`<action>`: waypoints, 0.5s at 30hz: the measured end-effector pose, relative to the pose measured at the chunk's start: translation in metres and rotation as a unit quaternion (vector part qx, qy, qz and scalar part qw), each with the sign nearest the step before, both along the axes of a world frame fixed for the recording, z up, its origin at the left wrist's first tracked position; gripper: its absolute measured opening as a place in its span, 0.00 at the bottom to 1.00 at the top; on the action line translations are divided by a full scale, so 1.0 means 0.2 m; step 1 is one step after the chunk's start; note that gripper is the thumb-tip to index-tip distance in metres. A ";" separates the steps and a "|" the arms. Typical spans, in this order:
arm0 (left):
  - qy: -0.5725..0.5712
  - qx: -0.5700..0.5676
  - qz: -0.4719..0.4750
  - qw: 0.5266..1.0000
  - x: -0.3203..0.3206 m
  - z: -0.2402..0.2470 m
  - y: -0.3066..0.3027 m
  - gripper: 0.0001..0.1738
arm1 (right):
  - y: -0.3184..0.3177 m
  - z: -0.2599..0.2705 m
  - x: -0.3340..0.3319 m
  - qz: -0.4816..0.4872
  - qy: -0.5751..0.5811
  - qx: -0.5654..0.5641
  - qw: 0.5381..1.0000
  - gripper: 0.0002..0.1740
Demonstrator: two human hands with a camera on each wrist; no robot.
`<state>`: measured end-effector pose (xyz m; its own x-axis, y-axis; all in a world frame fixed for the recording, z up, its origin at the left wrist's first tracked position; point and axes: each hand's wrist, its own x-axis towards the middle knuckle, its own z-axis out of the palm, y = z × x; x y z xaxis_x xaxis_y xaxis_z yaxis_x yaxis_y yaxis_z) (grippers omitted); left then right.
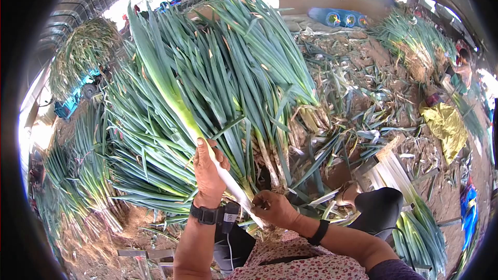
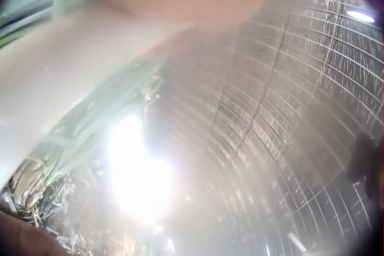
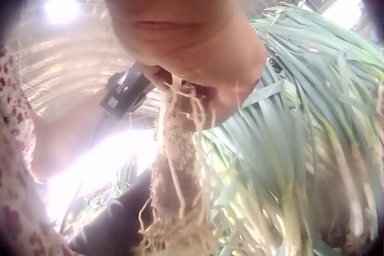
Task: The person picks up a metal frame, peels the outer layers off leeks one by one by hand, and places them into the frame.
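A long leek (image 1: pixel 225 176) slants across the front of the body, green leaves up to the left and white stem down to the right. My left hand (image 1: pixel 210 173) grips its stem, thumb along it; in the left wrist view the pale stem (image 2: pixel 54 70) crosses close by, blurred. At the lower stem, my right hand (image 1: pixel 275 209) has its fingers curled in a pinch. The right wrist view puts that hand (image 3: pixel 180 34) right above the hairy roots (image 3: pixel 180 190), pinching something thin and pale at the stem. Its fingertips are partly hidden.
A large pile of leeks (image 1: pixel 223 67) lies ahead, more bundles (image 1: pixel 93 192) at left. Leaf scraps (image 1: pixel 363 83) cover the ground at right, near a yellow sack (image 1: pixel 445 129). Trimmed leeks (image 1: pixel 415 218) lie beside the right knee (image 1: pixel 378 207).
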<state>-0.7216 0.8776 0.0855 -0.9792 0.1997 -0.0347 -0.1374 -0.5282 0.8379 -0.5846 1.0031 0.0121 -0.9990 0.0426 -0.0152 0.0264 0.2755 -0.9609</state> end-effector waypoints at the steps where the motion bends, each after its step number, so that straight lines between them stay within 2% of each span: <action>1: 0.000 0.001 0.002 1.000 0.00 0.00 0.01 0.28 | 0.00 0.02 0.00 -0.009 -0.005 0.011 1.000 0.13; 7: 0.032 -0.027 0.038 0.998 0.03 0.00 0.04 0.27 | -0.01 0.03 -0.03 -0.019 0.010 0.133 0.991 0.12; 10: 0.042 -0.026 0.049 0.998 0.03 -0.01 0.05 0.26 | -0.01 0.01 -0.04 -0.034 0.035 0.138 0.989 0.10; 15: 0.035 -0.008 0.021 0.999 0.04 -0.01 0.04 0.25 | 0.01 0.01 -0.08 -0.043 -0.013 0.134 0.990 0.13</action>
